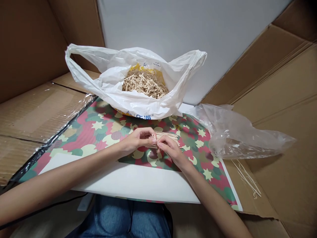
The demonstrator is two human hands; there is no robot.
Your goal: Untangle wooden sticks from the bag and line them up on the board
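Over the patterned mat, my left hand and my right hand meet fingertip to fingertip. Both are closed in a pinch on one thin, pale bamboo stick, bent into a small loop between the fingers. Most of this stick is hidden by my fingertips. Just behind and beneath my hands lies a bundle of straight, thin bamboo sticks, side by side on the mat. Beyond them stands a white plastic bag, its mouth wide and its handles spread. Inside is a heap of small knotted bamboo pieces.
A camouflage-patterned mat covers the table, with a white board edge in front. To the right, a clear plastic bag lies crumpled near loose bamboo sticks. Cardboard walls rise on both sides.
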